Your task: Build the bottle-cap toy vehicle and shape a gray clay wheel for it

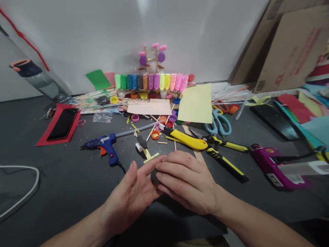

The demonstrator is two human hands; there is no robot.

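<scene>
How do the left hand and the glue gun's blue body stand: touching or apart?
Apart. The head view shows a strip of dark table between the thumb of the left hand and the glue gun's blue body.

Matt brown cardboard leaning far right, smooth plastic on the blue glue gun at left, and that black phone screen looks pretty glossy tbh.

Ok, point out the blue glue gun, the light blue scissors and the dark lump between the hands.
Blue glue gun [111,148]: head view, on its handle.
Light blue scissors [224,125]: head view, on a handle loop's rim.
Dark lump [154,176]: head view, on its uncovered side.
</scene>
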